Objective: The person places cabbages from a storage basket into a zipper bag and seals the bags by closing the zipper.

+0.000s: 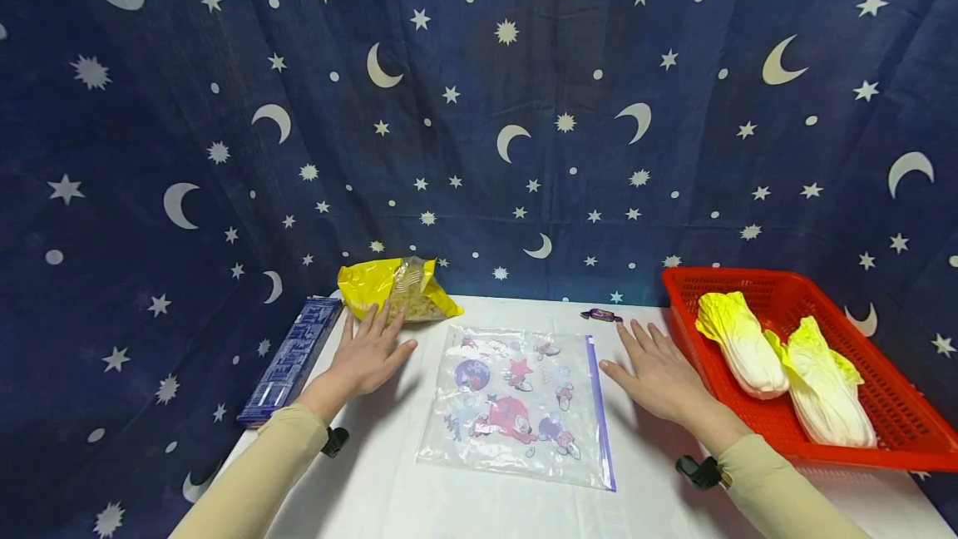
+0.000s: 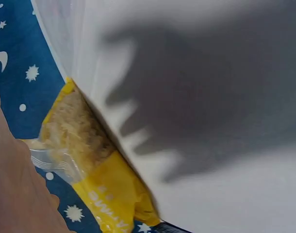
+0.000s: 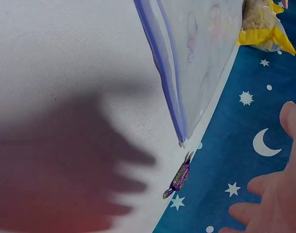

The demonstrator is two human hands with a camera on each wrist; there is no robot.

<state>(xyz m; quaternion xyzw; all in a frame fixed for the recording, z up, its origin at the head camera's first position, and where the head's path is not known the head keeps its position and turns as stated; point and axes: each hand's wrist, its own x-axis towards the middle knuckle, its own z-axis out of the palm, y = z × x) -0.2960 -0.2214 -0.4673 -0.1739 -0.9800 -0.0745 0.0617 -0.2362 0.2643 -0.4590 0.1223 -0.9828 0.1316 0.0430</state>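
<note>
A clear zip bag (image 1: 516, 406) printed with pink and purple cartoon figures lies flat between the hands, its purple zip edge on the right. The left hand (image 1: 372, 353) hovers over the table with fingers spread, just in front of a yellow pasta-like food packet (image 1: 400, 288). Spread likewise, the right hand (image 1: 659, 373) is held between the zip bag and a red basket (image 1: 816, 449), casting a shadow on the table. Beyond its fingertips lies a small purple wrapped candy (image 3: 180, 177). Neither hand holds anything.
Two napa cabbages (image 1: 741, 348) lie in the red basket at the right. A folded blue patterned packet (image 1: 292, 360) lies along the table's left edge. Behind the white table (image 1: 479, 506) hangs a dark blue curtain (image 1: 479, 148) with moons and stars.
</note>
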